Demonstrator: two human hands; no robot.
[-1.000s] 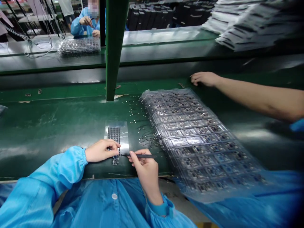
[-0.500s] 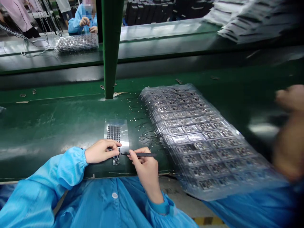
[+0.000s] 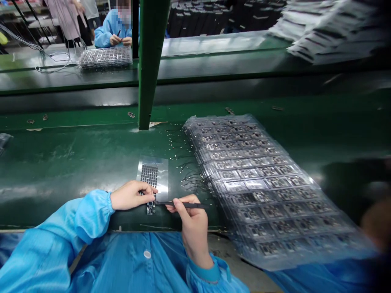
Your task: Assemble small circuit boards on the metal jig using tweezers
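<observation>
Between the pinched fingertips of my left hand (image 3: 131,196) is a small circuit board (image 3: 150,210), its lower end poking out below them. My right hand (image 3: 194,224) grips dark tweezers (image 3: 197,205) like a pen. Their tip points left at the board, close to my left fingertips; whether it touches cannot be made out. Beneath my left hand lies a clear sheet (image 3: 163,173) carrying rows of small black square pieces (image 3: 149,174). My left fingers hide the sheet's lower part and much of the board.
Right of my hands, stacked clear trays (image 3: 253,185) of circuit boards overhang the green bench's (image 3: 61,171) front edge. Thin black wires (image 3: 187,167) lie along their left side. A green post (image 3: 149,69) rises ahead. Across the line sits a co-worker (image 3: 117,30); another person's blurred arm (image 3: 377,224) is far right.
My right hand and the tweezers have shifted slightly right and down, with the tip still beside the board. The other person's arm at right has dropped lower. The whole view has shifted a little.
</observation>
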